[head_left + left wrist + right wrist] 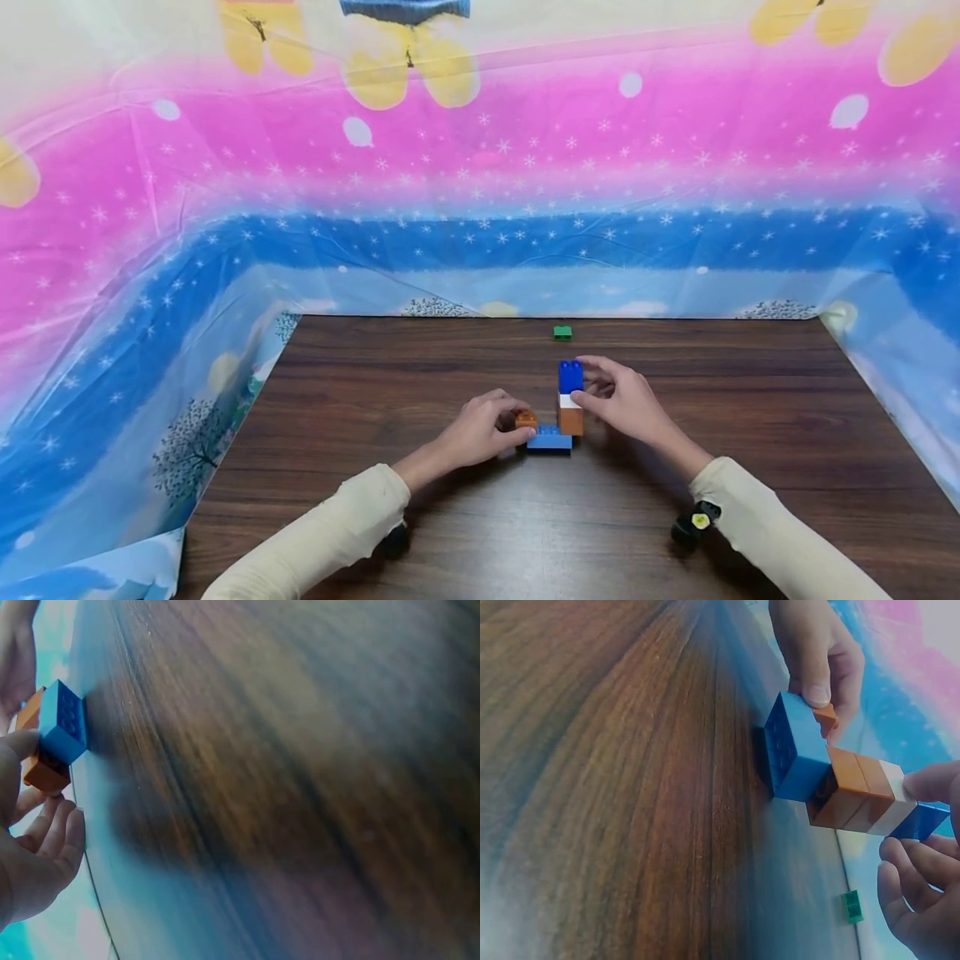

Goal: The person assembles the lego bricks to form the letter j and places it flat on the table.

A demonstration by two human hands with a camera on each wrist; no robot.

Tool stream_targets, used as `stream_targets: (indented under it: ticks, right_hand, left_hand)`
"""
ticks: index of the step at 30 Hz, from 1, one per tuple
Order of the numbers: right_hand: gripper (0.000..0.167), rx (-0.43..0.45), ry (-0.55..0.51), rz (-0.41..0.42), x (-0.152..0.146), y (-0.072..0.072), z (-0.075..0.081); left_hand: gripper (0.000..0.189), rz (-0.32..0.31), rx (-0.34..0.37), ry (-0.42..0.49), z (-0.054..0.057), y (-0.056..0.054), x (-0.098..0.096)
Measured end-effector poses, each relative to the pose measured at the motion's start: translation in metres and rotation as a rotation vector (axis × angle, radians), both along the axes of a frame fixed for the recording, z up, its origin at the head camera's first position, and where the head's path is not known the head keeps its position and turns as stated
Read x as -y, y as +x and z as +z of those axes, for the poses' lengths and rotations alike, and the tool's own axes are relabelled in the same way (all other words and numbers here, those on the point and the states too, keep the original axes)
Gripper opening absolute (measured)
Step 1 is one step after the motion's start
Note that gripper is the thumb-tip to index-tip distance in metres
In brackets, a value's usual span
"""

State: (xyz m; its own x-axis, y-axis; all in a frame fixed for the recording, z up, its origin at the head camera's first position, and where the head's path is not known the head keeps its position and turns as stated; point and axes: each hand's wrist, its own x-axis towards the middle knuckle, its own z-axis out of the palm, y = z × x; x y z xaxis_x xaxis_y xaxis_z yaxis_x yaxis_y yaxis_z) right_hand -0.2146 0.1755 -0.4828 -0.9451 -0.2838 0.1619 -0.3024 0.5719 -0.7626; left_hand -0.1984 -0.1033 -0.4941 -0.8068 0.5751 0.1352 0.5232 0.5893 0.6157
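Observation:
A light-blue toy building brick with studs sits low over the brown table. On its left end is an orange brick, pinched between the thumb and fingers of my left hand. At the right end rises a stack: orange bricks below, a white brick above them, and a dark-blue brick on top. My right hand grips this stack near the white and dark-blue bricks, thumb in front and fingers behind. In the right wrist view, the stack's orange underside overhangs the light-blue brick's edge.
A small green brick lies near the back edge of the wooden table. Patterned pink and blue cloth hangs behind the table and along its sides. A black strapped device is on the right wrist.

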Motion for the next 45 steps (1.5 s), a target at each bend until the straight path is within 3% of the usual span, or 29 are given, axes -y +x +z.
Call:
stream_targets:
  ticks: [10, 21, 45]
  right_hand:
    - [0.061, 0.086, -0.053, -0.030, 0.001, -0.011, -0.009]
    - [0.060, 0.083, -0.053, -0.047, 0.001, -0.016, -0.019]
    - [0.062, 0.099, 0.080, -0.063, -0.003, -0.029, -0.030]
  left_hand:
    - [0.034, 0.004, 0.044, 0.044, -0.002, -0.006, -0.002]
    - [0.029, 0.037, 0.122, 0.090, -0.004, -0.010, -0.002]
    - [0.027, 0.048, 0.120, 0.103, -0.009, -0.016, -0.002]
